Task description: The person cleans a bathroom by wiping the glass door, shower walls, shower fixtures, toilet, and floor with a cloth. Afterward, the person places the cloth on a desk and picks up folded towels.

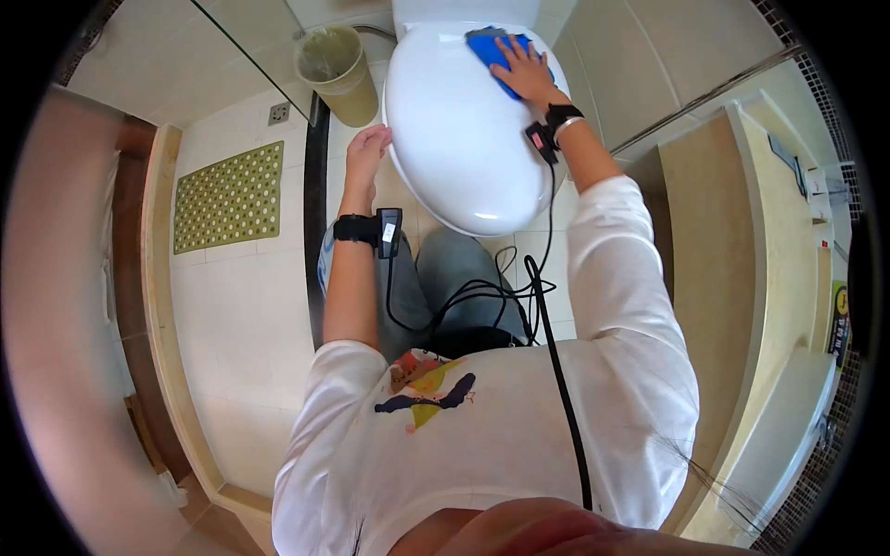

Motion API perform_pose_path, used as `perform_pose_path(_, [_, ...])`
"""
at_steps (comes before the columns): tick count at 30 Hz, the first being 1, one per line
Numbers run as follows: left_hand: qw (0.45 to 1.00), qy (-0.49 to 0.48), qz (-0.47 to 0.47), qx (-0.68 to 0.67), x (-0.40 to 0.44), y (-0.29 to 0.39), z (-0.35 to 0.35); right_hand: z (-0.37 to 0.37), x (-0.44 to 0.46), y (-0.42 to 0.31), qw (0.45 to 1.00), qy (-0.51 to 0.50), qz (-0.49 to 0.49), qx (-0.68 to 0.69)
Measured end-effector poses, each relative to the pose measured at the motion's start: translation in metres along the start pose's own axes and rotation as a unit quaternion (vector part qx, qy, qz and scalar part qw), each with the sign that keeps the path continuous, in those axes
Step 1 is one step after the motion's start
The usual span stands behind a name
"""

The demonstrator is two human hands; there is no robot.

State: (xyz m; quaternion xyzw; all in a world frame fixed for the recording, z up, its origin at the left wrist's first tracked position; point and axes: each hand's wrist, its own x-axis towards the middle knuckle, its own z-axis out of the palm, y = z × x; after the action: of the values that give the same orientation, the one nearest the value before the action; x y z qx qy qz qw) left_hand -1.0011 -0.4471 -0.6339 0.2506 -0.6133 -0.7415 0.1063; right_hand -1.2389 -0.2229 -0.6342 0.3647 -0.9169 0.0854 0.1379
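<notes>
A closed white toilet lid (464,130) lies in front of me. My right hand (527,74) rests flat with spread fingers on a blue cloth (489,46) at the far right of the lid. The cloth has a greyish edge, and part of it is hidden under the palm. At the lid's left rim is my left hand (369,144), its fingers curled together with the tips against the edge. Whether they reach beneath the rim cannot be seen. Each wrist wears a black strap with a small device, such as the left one (388,232), and a cable.
Left of the toilet stands a beige bin (336,79) with a clear liner. A glass panel (250,56) and dark sill (316,185) border the area with a green dotted mat (229,196). Black cables (473,296) hang over my legs. A beige counter (714,278) runs along the right.
</notes>
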Motion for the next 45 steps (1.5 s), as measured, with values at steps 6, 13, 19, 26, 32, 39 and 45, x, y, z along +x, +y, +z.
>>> perform_pose_path(6, [0.995,0.044,0.017,-0.091,0.022,-0.003,-0.007,-0.055,-0.116,-0.117,0.966,-0.044,-0.243,0.076])
perform_pose_path(13, [0.989,0.081,-0.002,-0.121,0.027,-0.015,-0.001,-0.034,-0.054,-0.103,0.972,-0.048,-0.228,0.030])
perform_pose_path(19, [0.989,0.081,0.036,-0.119,0.009,0.002,0.008,0.025,0.087,-0.063,0.991,-0.030,-0.130,-0.010])
perform_pose_path(26, [0.983,0.099,0.084,-0.130,0.005,0.005,0.005,0.023,0.110,-0.108,0.993,-0.068,-0.091,-0.025])
perform_pose_path(32, [0.973,0.148,0.052,-0.166,0.003,0.015,0.004,-0.006,-0.005,-0.139,0.949,-0.057,-0.304,0.065])
perform_pose_path(39, [0.985,0.083,0.053,-0.144,0.004,0.013,0.003,-0.083,-0.157,-0.124,0.951,-0.106,-0.258,0.130])
perform_pose_path(45, [0.997,0.006,0.075,-0.036,0.001,0.017,0.012,-0.082,-0.188,-0.032,0.990,-0.059,-0.012,0.128])
